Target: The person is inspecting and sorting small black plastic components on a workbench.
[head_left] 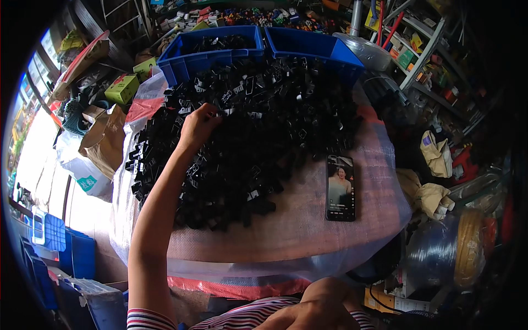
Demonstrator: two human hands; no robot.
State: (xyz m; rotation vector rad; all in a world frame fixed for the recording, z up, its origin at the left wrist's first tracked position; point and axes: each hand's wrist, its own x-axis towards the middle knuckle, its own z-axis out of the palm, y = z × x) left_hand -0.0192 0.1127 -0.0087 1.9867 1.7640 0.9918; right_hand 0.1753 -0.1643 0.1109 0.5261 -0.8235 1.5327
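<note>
A broad heap of small black plastic parts [247, 148] covers the far and left part of a table draped in a woven plastic sheet [275, 236]. My left hand [199, 126] reaches over the left side of the heap. Its fingers are curled together at the parts, and what they pinch is too dark to make out. At the lower edge, close to my body, is my right hand [316, 316], away from the heap and cut off by the frame; its fingers are not clear. A phone [341, 190] with a lit screen lies on the sheet, right of the heap.
Two blue bins stand behind the heap: the left bin [170, 69] holds black parts, the right bin [352, 66] is darker inside. Bags and boxes crowd the left. A metal shelf [423, 55] and a wrapped roll [440, 247] stand right. Blue crates [80, 253] sit lower left.
</note>
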